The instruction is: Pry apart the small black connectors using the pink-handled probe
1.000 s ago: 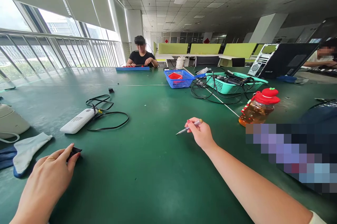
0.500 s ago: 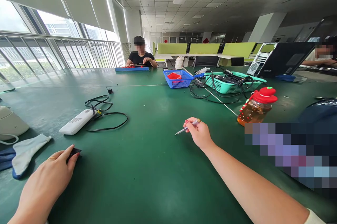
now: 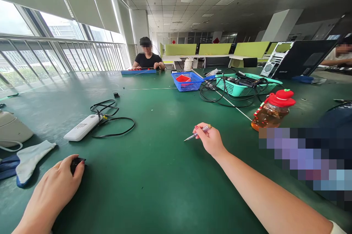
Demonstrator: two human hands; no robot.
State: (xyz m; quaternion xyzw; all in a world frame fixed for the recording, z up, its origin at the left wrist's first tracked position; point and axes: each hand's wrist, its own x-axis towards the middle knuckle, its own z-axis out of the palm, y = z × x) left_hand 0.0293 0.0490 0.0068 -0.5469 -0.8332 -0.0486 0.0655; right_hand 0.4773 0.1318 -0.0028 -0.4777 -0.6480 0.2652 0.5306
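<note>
The right hand (image 3: 211,141) had its grip clamped on a slim screwdriver (image 3: 189,137), tip slanting down over the green bench (image 3: 154,190). The left hand (image 3: 55,183) pinched an unclear small black object (image 3: 76,163) near a white power bank (image 3: 82,127).

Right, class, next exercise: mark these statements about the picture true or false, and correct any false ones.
1. The right hand holds a slim pointed tool. True.
2. The left hand touches nothing. False: it holds a small black object.
3. A black cable lies looped beside the white block. True.
4. The bottle has a blue lid. False: the lid is red.
5. A red container sits inside the blue basket. True.
6. The teal basket is left of the blue basket. False: it is to the right.
</note>
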